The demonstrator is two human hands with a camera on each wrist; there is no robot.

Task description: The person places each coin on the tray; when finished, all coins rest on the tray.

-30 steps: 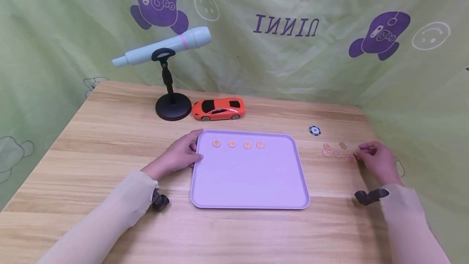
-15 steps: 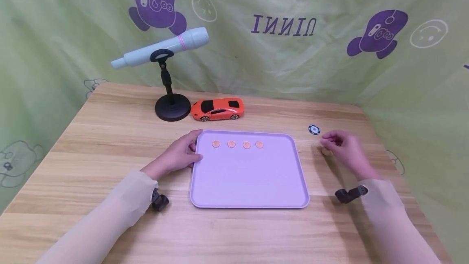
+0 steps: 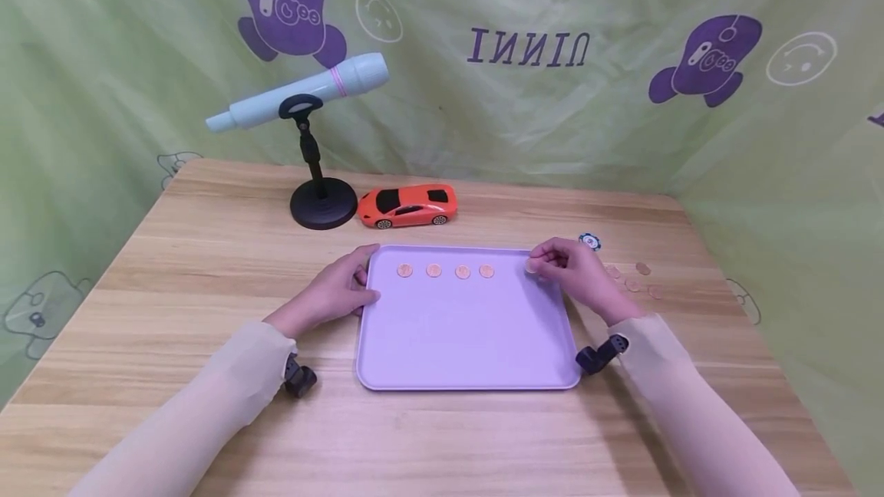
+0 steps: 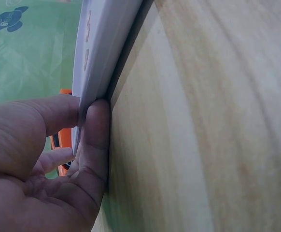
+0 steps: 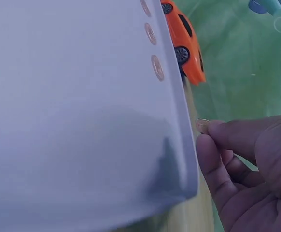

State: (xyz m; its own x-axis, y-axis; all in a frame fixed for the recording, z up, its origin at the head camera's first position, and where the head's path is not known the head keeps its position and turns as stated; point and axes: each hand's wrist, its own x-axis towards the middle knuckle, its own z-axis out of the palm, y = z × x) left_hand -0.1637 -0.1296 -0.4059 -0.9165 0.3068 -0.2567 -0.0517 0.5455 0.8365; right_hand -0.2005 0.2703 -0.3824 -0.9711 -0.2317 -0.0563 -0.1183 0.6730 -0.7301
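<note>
A lilac tray (image 3: 470,343) lies on the wooden table, with a row of several copper coins (image 3: 433,271) along its far side. My left hand (image 3: 331,286) grips the tray's left rim; in the left wrist view the thumb (image 4: 63,110) is over the rim and a finger is under it. Over the tray's far right corner, my right hand (image 3: 576,271) pinches another copper coin (image 5: 203,126) between thumb and fingertip. More loose copper coins (image 3: 643,268) lie on the table to the right of that hand.
A blue-and-white poker chip (image 3: 590,241) lies just beyond the right hand. Behind the tray stand an orange toy car (image 3: 407,205) and a light blue microphone (image 3: 304,94) on a black stand (image 3: 323,203). A green printed cloth (image 3: 428,113) hangs behind the table.
My right hand has moved left from the loose coins to over the tray's far right corner, carrying a coin. The left hand keeps its grip on the tray.
</note>
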